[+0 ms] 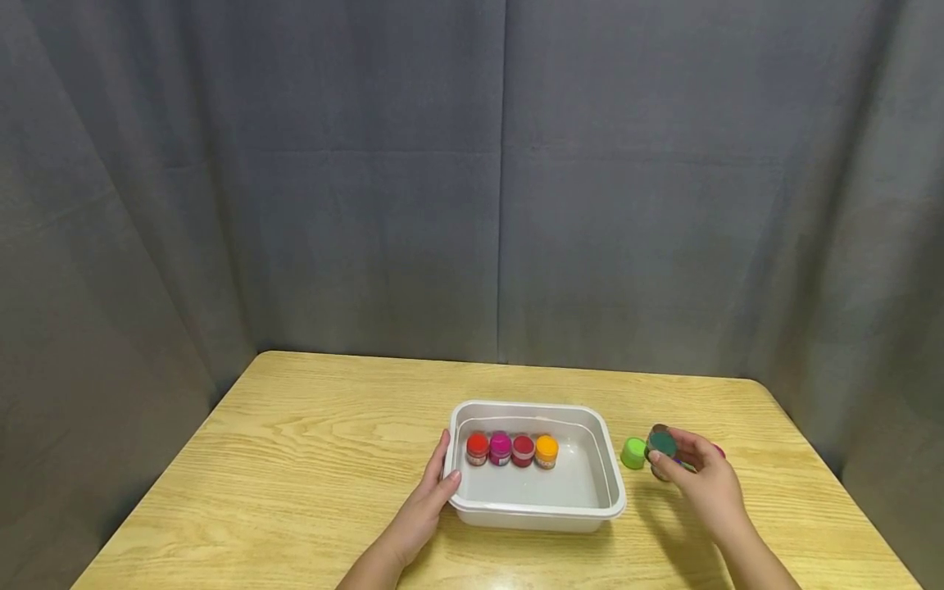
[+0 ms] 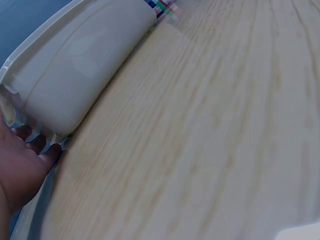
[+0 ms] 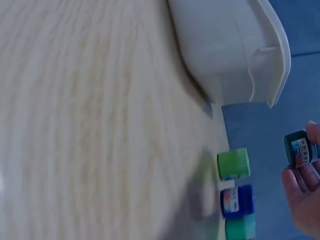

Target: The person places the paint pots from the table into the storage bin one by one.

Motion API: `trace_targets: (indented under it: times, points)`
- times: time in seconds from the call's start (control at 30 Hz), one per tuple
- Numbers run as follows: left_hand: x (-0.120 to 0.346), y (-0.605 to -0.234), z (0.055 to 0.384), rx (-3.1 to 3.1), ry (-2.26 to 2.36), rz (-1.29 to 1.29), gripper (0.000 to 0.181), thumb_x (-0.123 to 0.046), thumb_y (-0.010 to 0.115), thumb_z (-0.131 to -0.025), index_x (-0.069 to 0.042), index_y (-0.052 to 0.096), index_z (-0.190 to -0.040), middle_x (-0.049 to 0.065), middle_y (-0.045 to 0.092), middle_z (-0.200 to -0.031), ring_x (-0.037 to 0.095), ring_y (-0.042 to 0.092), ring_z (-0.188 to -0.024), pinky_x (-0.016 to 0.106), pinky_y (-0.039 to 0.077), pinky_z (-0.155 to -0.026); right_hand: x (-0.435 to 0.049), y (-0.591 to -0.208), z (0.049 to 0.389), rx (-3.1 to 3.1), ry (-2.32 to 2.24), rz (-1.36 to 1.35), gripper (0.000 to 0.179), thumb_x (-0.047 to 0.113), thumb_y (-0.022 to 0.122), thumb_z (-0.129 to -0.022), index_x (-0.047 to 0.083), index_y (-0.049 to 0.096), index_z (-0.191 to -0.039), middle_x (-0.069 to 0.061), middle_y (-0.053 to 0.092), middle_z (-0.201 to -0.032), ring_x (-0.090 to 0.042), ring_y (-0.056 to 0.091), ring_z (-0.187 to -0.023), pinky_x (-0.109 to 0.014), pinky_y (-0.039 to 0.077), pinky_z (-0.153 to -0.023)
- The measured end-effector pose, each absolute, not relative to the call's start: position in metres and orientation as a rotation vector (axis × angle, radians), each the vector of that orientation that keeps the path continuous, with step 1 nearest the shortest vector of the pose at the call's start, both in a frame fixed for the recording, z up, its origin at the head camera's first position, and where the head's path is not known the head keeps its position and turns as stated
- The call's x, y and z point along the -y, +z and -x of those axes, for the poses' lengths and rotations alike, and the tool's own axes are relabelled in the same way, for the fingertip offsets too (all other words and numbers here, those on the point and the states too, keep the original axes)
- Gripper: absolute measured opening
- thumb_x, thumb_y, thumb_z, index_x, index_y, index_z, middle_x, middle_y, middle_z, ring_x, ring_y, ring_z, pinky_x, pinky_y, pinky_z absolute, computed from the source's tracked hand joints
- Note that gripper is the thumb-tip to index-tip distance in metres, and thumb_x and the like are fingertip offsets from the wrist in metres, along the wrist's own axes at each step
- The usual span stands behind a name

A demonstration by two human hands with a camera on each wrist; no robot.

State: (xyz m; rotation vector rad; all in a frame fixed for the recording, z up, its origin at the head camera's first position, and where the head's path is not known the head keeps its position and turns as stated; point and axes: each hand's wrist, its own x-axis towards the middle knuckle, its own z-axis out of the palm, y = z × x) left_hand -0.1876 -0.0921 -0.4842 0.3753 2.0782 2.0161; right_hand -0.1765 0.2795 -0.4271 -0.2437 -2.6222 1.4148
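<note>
My left hand (image 1: 420, 516) grips the left rim of a white plastic tub (image 1: 531, 518), thumb over the edge and fingers along the outer wall. Inside the tub stand several small paint jars in a row: red (image 1: 477, 447), magenta (image 1: 501, 447), dark red (image 1: 523, 450) and orange (image 1: 546, 450). Right of the tub, my right hand (image 1: 711, 487) pinches a dark green paint jar (image 1: 663, 443) between thumb and fingers. The right wrist view shows this jar raised off the table, its printed label visible.
A light green jar (image 3: 234, 163), a blue jar (image 3: 237, 201) and a green jar (image 3: 241, 227) stand in line on the wooden table (image 1: 332, 459). Something pink (image 1: 719, 451) peeks out behind the right hand. Grey curtains (image 1: 369, 205) hang behind the table.
</note>
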Motion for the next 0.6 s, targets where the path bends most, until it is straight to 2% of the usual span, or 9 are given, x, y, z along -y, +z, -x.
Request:
trace_targets:
  times: [0.07, 0.17, 0.23, 0.3, 0.43, 0.6]
  points:
    - [0.092, -0.484, 0.188, -2.082, 2.011, -0.376, 0.068, -0.031, 0.040, -0.105, -0.021, 0.001, -0.159, 0.012, -0.005, -0.166, 0.040, -0.007, -0.151, 0.063, -0.001, -0.119, -0.275, -0.423, 0.178, 2.622, 1.459, 0.228, 0.067, 0.034, 0.067, -0.093, -0.002, 0.042, -0.144, -0.025, 0.054, -0.134, 0.016, 0.051, -0.092, -0.010, 0.053, -0.078]
    - [0.092, -0.485, 0.188, -2.091, 2.004, -0.377, 0.068, -0.031, 0.040, -0.105, -0.021, 0.001, -0.159, 0.013, -0.005, -0.166, 0.041, -0.006, -0.151, 0.063, -0.001, -0.119, -0.268, -0.418, 0.180, 2.642, 1.475, 0.201, 0.069, 0.035, 0.066, -0.093, 0.000, 0.039, -0.147, -0.026, 0.053, -0.135, -0.009, 0.064, -0.104, -0.019, 0.058, -0.079]
    - [0.092, -0.485, 0.188, -2.091, 2.005, -0.374, 0.068, -0.032, 0.040, -0.105, -0.021, 0.001, -0.159, 0.013, -0.005, -0.166, 0.041, -0.006, -0.151, 0.063, -0.001, -0.119, -0.263, -0.415, 0.181, 2.666, 1.444, 0.185, 0.071, 0.037, 0.066, -0.093, 0.001, 0.039, -0.148, -0.026, 0.054, -0.134, -0.027, 0.064, -0.112, -0.023, 0.060, -0.081]
    - [0.092, -0.485, 0.188, -2.091, 2.004, -0.370, 0.068, -0.032, 0.040, -0.104, -0.022, 0.001, -0.159, 0.012, -0.005, -0.166, 0.041, -0.006, -0.151, 0.063, -0.001, -0.119, -0.257, -0.411, 0.183, 2.670, 1.425, 0.157, 0.070, 0.037, 0.066, -0.093, 0.002, 0.040, -0.148, -0.026, 0.055, -0.134, -0.038, 0.059, -0.120, -0.027, 0.059, -0.085]
    - [0.092, -0.484, 0.188, -2.096, 2.002, -0.365, 0.067, -0.031, 0.040, -0.104, -0.022, 0.002, -0.159, 0.012, -0.004, -0.166, 0.041, -0.005, -0.151, 0.063, 0.000, -0.120, -0.242, -0.405, 0.189, 2.651, 1.451, 0.112, 0.065, 0.035, 0.067, -0.093, 0.003, 0.045, -0.145, -0.022, 0.057, -0.131, -0.038, 0.058, -0.122, -0.032, 0.057, -0.092]
    - [0.092, -0.483, 0.187, -2.108, 1.998, -0.371, 0.068, -0.030, 0.040, -0.104, -0.021, 0.002, -0.159, 0.013, -0.004, -0.166, 0.041, -0.005, -0.151, 0.063, -0.001, -0.119, -0.222, -0.400, 0.195, 2.630, 1.514, 0.038, 0.058, 0.031, 0.069, -0.092, 0.003, 0.052, -0.140, -0.020, 0.058, -0.129, -0.036, 0.058, -0.122, -0.034, 0.057, -0.093]
